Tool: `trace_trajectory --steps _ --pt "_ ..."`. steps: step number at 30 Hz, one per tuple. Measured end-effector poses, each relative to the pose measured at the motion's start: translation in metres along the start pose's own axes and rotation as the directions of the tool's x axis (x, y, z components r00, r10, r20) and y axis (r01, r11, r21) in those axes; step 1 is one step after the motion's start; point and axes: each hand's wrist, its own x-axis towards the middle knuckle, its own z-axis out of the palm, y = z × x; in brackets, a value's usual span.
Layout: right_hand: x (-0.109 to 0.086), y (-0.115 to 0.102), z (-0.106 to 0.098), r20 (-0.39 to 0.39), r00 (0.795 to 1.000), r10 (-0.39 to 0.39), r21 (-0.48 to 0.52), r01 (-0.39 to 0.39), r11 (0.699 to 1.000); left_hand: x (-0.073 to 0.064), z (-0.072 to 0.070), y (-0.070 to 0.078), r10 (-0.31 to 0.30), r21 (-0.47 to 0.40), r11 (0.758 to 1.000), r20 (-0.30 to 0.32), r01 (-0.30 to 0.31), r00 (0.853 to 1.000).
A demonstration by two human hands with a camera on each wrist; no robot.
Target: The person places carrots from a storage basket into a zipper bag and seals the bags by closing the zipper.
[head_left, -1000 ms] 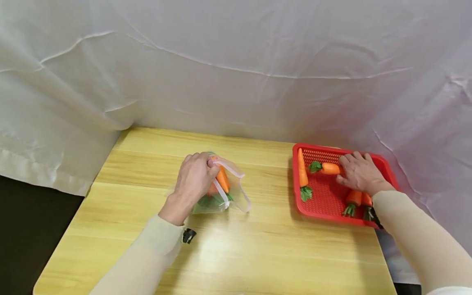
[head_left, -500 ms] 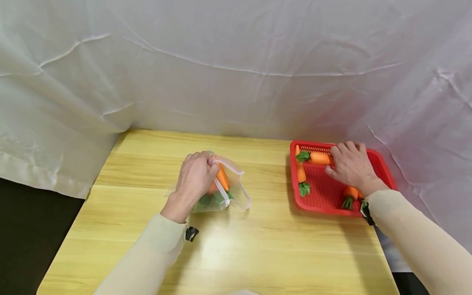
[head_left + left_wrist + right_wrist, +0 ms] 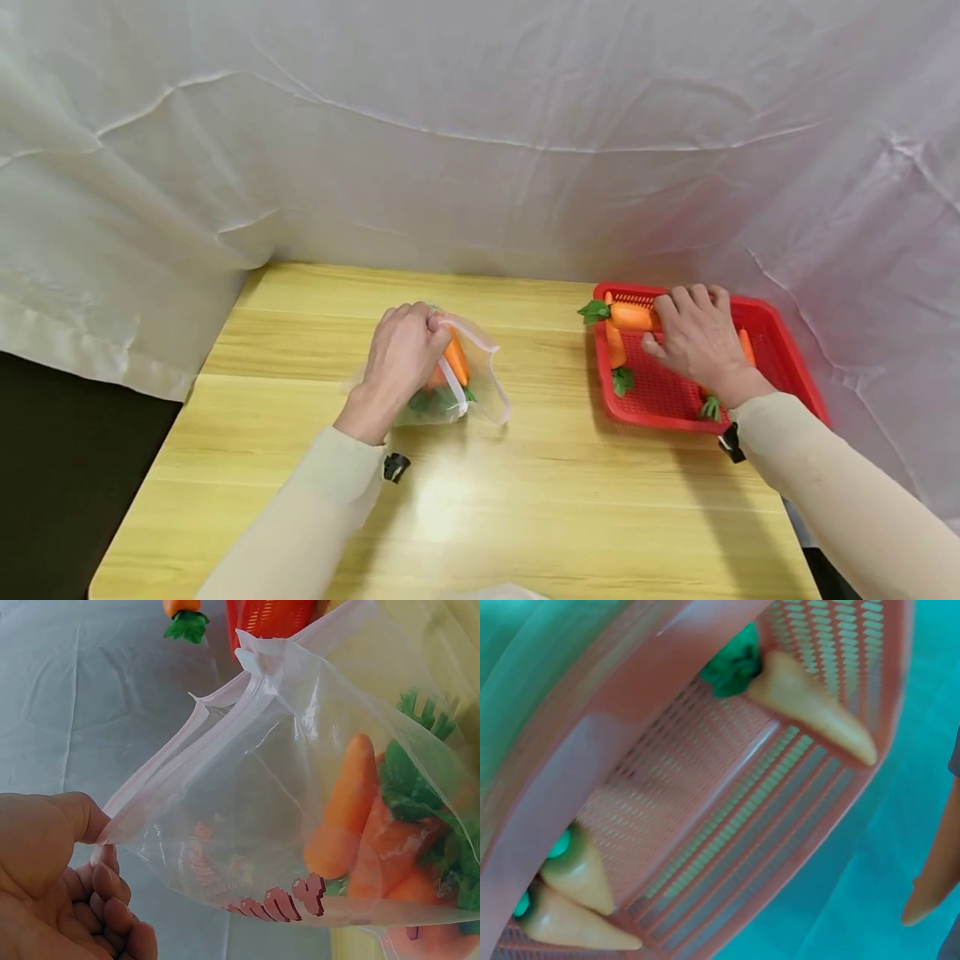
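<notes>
My left hand [image 3: 405,354] pinches the top edge of a clear zip bag [image 3: 225,780] between thumb and fingers. Inside the bag lie several carrots [image 3: 352,795] with green leafy tops, and its mouth gapes toward the right. Over the red basket [image 3: 656,423], my right hand [image 3: 693,342] grips a carrot [image 3: 633,317] whose leaves point left past the basket's rim. The tip of that held carrot shows at the right edge of the right wrist view. One carrot [image 3: 617,346] stays along the basket's left wall, and two more carrots [image 3: 577,926] lie in the opposite end.
The wooden table [image 3: 525,500] carries the bag at centre and the basket at the right, with a gap between them. A pale cloth curtain [image 3: 480,167] hangs behind and along the sides. A bit of white material [image 3: 498,592] shows at the front edge.
My right hand has lifted the carrot from the basket floor and moved it left and up, so its leaves now cross the rim. The left hand keeps holding the bag in nearly the same place.
</notes>
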Motion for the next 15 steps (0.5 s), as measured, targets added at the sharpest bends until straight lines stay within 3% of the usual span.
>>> trace_trajectory --steps 6,15 --pt "0.006 -0.019 -0.011 -0.036 0.999 0.008 0.016 -0.008 1.000 0.007 -0.001 0.005 -0.008 -0.012 1.000 0.016 0.008 1.000" --pt "0.017 -0.062 -0.028 -0.138 0.989 -0.058 0.021 0.061 0.998 0.012 -0.002 0.010 -0.041 -0.018 0.999 0.029 0.042 0.999"
